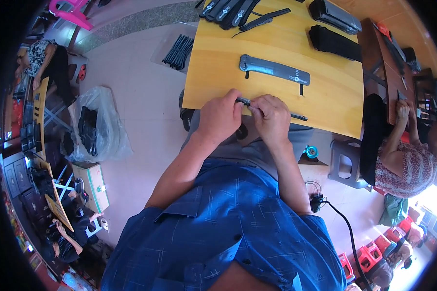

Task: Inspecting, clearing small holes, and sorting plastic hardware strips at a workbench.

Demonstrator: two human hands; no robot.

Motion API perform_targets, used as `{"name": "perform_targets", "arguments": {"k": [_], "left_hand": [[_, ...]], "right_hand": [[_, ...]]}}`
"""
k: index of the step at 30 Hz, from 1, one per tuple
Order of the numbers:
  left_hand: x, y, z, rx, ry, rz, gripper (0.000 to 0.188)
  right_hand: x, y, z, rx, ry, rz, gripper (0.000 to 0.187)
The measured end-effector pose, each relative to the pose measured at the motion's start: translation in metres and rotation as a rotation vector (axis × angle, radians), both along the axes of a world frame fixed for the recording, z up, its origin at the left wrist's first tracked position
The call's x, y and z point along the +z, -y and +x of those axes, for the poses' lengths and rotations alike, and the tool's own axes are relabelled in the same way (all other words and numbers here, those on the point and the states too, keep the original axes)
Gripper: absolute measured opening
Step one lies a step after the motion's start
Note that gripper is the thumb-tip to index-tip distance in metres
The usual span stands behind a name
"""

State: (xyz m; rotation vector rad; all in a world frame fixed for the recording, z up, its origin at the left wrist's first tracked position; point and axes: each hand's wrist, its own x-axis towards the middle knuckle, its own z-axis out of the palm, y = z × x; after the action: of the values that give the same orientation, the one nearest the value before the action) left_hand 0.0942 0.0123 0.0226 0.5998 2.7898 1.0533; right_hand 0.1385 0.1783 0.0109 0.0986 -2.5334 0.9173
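The left hand (221,114) and right hand (272,116) are working close together over the near edge of a yellow wooden table (213,68), each pinching a narrow dark strip (243,101) between thumb and fingers. The strip is showing between the hands; whether the dark end emerging right of the right hand belongs to it, I cannot tell. Just beyond the hands, a grey padded strap (267,68) is lying flat, with black tabs (301,89) sticking out toward the near side. Similar straps (230,13) are lying at the table's far left, and dark stacked pieces (335,41) are resting at far right. Left of the table, a clear plastic bag (114,126) is holding dark items on the floor. To the right, a co-worker (408,165) is sitting.
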Motion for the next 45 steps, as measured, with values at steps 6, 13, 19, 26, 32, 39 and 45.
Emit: {"name": "perform_targets", "arguments": {"k": [6, 13, 19, 26, 32, 39, 45], "left_hand": [[0.002, 0.004, -0.001, 0.009, -0.021, 0.017, 0.017], [0.002, 0.005, 0.0, 0.035, 0.008, 0.019, 0.017], [-0.001, 0.01, -0.001, 0.056, -0.048, 0.054, 0.019], [-0.005, 0.015, -0.005, 0.035, -0.108, 0.053, 0.019], [-0.011, 0.022, -0.012, 0.016, 0.011, 0.11, 0.019], [-0.013, 0.025, -0.005, -0.039, 0.033, 0.242, 0.019], [0.023, 0.006, 0.0, -0.005, -0.08, 0.438, 0.019]], "right_hand": [[-0.001, 0.0, -0.001, 0.019, -0.005, -0.012, 0.008], [0.0, -0.001, 0.0, 0.034, 0.034, 0.015, 0.012], [-0.001, 0.003, -0.001, 0.038, -0.001, -0.002, 0.009], [0.0, 0.003, -0.003, 0.053, -0.017, 0.006, 0.01], [0.001, 0.004, 0.0, 0.052, -0.017, 0.024, 0.01], [0.016, 0.003, 0.012, 0.026, -0.236, 0.16, 0.011], [0.002, 0.016, 0.048, 0.049, -0.001, -0.348, 0.018]]}}
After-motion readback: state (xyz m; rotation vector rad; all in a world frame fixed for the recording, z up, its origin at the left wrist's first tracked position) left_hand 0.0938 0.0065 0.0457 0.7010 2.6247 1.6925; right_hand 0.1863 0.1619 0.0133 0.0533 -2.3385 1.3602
